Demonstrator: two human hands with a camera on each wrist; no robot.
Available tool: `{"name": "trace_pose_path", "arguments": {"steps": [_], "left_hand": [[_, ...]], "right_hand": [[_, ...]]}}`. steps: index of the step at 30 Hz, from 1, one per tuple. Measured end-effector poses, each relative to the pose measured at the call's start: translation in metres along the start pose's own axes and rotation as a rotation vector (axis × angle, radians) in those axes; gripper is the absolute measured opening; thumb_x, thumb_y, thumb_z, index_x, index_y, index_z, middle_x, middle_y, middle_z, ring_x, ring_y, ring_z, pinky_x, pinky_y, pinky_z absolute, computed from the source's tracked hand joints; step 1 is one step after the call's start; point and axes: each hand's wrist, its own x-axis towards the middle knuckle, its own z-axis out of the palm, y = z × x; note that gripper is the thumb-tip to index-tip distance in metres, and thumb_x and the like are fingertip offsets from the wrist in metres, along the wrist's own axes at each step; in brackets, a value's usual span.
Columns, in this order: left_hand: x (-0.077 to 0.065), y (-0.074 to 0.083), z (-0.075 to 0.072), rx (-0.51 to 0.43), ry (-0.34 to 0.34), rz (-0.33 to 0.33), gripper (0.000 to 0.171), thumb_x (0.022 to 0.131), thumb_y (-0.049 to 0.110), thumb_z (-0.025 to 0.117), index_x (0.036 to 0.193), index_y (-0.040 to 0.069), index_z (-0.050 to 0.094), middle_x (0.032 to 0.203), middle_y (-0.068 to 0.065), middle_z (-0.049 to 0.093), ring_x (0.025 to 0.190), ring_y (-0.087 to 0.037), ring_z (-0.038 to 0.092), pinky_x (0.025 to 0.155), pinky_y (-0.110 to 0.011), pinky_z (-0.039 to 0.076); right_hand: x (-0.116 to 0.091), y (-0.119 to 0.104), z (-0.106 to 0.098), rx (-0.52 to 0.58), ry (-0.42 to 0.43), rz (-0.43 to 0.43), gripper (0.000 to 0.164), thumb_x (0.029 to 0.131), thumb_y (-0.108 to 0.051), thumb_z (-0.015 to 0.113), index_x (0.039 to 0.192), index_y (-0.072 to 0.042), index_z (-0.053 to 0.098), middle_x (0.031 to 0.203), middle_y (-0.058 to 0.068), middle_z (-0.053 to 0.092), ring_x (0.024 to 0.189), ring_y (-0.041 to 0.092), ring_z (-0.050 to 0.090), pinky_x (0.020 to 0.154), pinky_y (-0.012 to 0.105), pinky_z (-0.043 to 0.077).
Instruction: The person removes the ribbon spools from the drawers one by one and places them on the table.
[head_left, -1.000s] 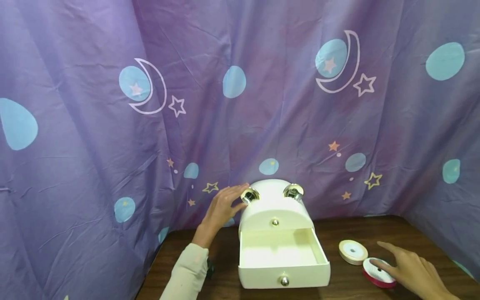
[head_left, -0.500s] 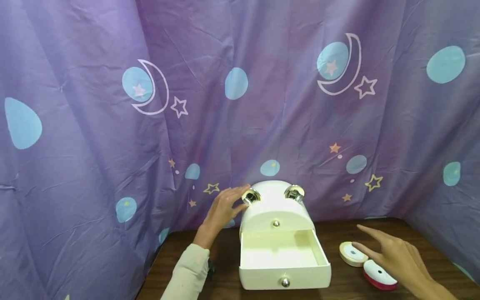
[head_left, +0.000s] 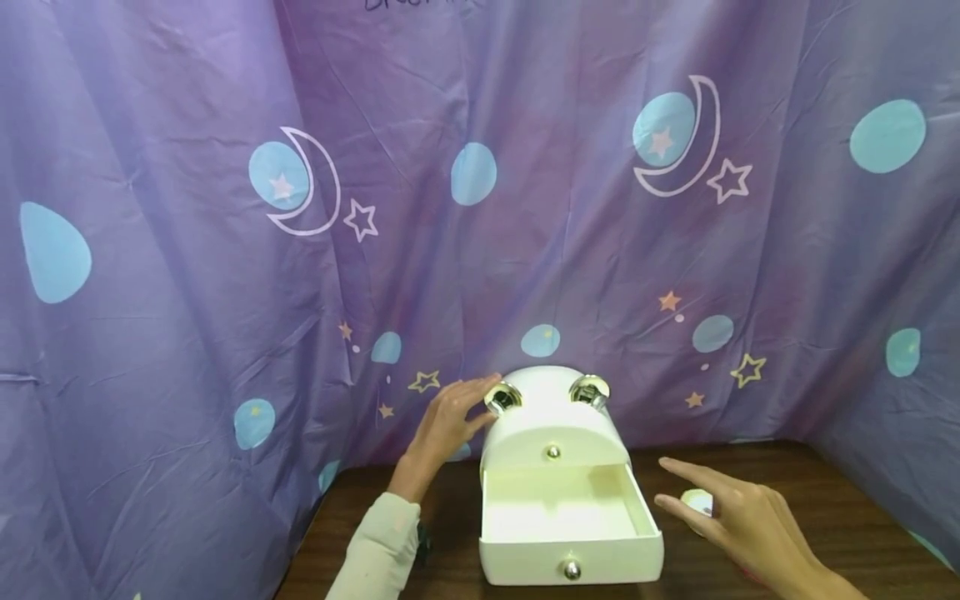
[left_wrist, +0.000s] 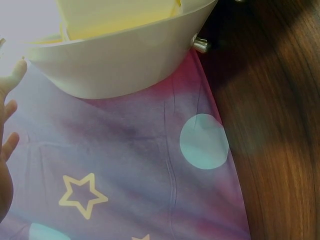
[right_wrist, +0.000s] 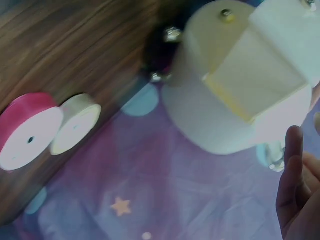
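A white box (head_left: 551, 400) with a rounded top stands on the table, its lower drawer (head_left: 572, 560) pulled out and bare inside. Above it, the upper drawer front with a silver knob (head_left: 553, 452) is closed. My left hand (head_left: 448, 421) rests at the box's upper left side, fingers extended beside a gold-and-silver ornament (head_left: 503, 398). To the right of the drawer, my right hand (head_left: 750, 517) hovers with thumb and index finger spread, holding nothing. It largely hides a cream ribbon spool (head_left: 699, 502). In the right wrist view, a red ribbon spool (right_wrist: 32, 132) lies against the cream one.
The table (head_left: 840, 500) is dark wood. A purple curtain (head_left: 570, 250) with moons and stars hangs close behind the box. A second gold-and-silver ornament (head_left: 589, 392) sits on the box's right. Something small and dark (head_left: 423, 542) lies beside my left sleeve.
My right hand has moved left, from over the red spool, past the cream spool, towards the drawer. My left hand and the box have stayed in place.
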Motion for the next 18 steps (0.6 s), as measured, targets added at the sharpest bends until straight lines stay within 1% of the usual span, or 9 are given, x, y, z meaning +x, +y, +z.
{"name": "trace_pose_path", "arguments": {"steps": [1,4,7,10,11,12,15,17,18], "left_hand": [[0.0,0.0,0.0,-0.001,-0.001,-0.001,0.069,0.083,0.022,0.089,0.146,0.013,0.061,0.139,-0.004,0.067,0.124,-0.021,0.066,0.111,-0.046,0.05],[0.0,0.0,0.0,-0.001,0.003,0.002,0.07,0.083,0.023,0.089,0.146,0.012,0.061,0.139,-0.004,0.067,0.124,-0.021,0.066,0.111,-0.046,0.05],[-0.002,0.001,0.0,0.006,0.007,0.005,0.07,0.083,0.024,0.089,0.146,0.013,0.061,0.139,-0.003,0.068,0.124,-0.02,0.066,0.111,-0.045,0.05],[-0.002,0.001,0.001,0.016,0.006,0.006,0.07,0.083,0.023,0.089,0.146,0.013,0.061,0.139,-0.003,0.068,0.124,-0.02,0.066,0.111,-0.044,0.05],[-0.002,0.0,0.001,0.018,0.005,0.007,0.069,0.083,0.023,0.089,0.146,0.013,0.061,0.139,-0.003,0.068,0.124,-0.02,0.066,0.111,-0.044,0.05],[-0.002,0.0,0.001,0.018,0.004,0.008,0.069,0.083,0.023,0.089,0.146,0.013,0.061,0.139,-0.003,0.067,0.124,-0.02,0.066,0.111,-0.044,0.05],[-0.002,0.0,0.0,0.019,-0.002,0.006,0.069,0.084,0.023,0.088,0.146,0.013,0.061,0.139,-0.003,0.067,0.125,-0.019,0.066,0.113,-0.042,0.049],[-0.001,0.0,0.0,0.018,-0.005,0.006,0.069,0.084,0.023,0.088,0.146,0.012,0.06,0.14,-0.003,0.067,0.125,-0.019,0.066,0.113,-0.04,0.048],[-0.001,0.0,0.0,0.016,-0.006,0.004,0.069,0.084,0.023,0.088,0.147,0.012,0.06,0.14,-0.003,0.067,0.125,-0.019,0.066,0.114,-0.04,0.048]], "right_hand": [[0.001,-0.003,0.002,0.015,0.012,-0.02,0.058,0.071,-0.034,0.093,0.125,-0.024,0.077,0.063,-0.027,0.037,0.053,-0.015,0.022,0.041,0.009,0.027],[0.005,-0.012,0.006,0.041,0.04,-0.064,0.05,0.079,-0.043,0.088,0.124,-0.025,0.078,0.069,-0.029,0.046,0.056,-0.015,0.032,0.045,0.011,0.033],[0.009,-0.021,0.012,0.07,0.058,-0.11,0.046,0.09,-0.054,0.076,0.123,-0.023,0.078,0.073,-0.028,0.053,0.058,-0.016,0.038,0.045,0.01,0.035],[0.012,-0.031,0.018,0.086,0.084,-0.162,0.047,0.097,-0.059,0.065,0.121,-0.021,0.079,0.083,-0.023,0.068,0.06,-0.015,0.039,0.045,0.011,0.038],[0.012,-0.035,0.02,0.089,0.094,-0.18,0.047,0.098,-0.059,0.062,0.12,-0.021,0.079,0.082,-0.022,0.067,0.06,-0.015,0.036,0.045,0.01,0.037],[0.013,-0.038,0.022,0.095,0.109,-0.203,0.047,0.099,-0.059,0.062,0.119,-0.02,0.08,0.079,-0.022,0.066,0.06,-0.015,0.035,0.045,0.01,0.036],[0.015,-0.048,0.026,0.127,0.139,-0.261,0.045,0.099,-0.057,0.063,0.115,-0.018,0.081,0.084,-0.015,0.074,0.061,-0.015,0.037,0.046,0.01,0.039],[0.016,-0.054,0.03,0.169,0.145,-0.306,0.043,0.099,-0.053,0.065,0.113,-0.015,0.081,0.084,-0.012,0.075,0.059,-0.017,0.036,0.047,0.005,0.036],[0.016,-0.057,0.031,0.189,0.15,-0.335,0.041,0.099,-0.051,0.067,0.112,-0.014,0.081,0.09,-0.008,0.078,0.059,-0.017,0.044,0.047,0.006,0.039]]}}
